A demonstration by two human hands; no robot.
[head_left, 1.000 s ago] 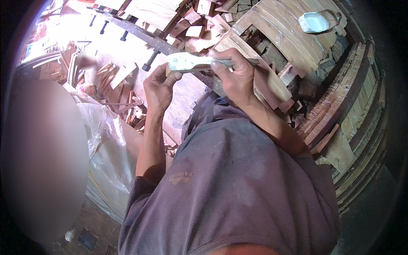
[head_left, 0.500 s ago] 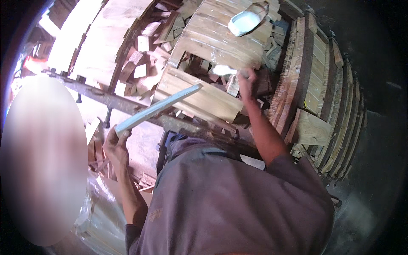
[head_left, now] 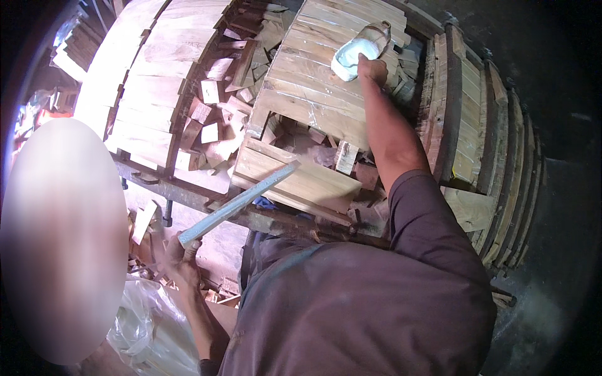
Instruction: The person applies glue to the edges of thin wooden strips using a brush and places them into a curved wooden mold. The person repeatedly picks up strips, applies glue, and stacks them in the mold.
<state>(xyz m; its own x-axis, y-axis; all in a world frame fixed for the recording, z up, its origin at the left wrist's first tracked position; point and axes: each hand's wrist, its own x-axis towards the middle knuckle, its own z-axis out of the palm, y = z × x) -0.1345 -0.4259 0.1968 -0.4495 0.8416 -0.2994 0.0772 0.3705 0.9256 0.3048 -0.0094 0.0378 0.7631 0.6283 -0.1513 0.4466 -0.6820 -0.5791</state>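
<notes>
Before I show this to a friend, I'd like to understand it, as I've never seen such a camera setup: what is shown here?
There is no machine here: these are a person's own two bare hands. A wide fisheye camera worn on the head looks down at them, so straight edges bend toward the rim and the person's shirt fills the lower part.

The left hand holds one end of a long, narrow strip with a pale bluish face. The right hand reaches to a cut-open bottle with white stuff inside; whether it grips anything is hard to tell.

The bottle lies on a panel of wooden boards. Around it are loose wood blocks, and a metal bar runs in front of the person.
</notes>
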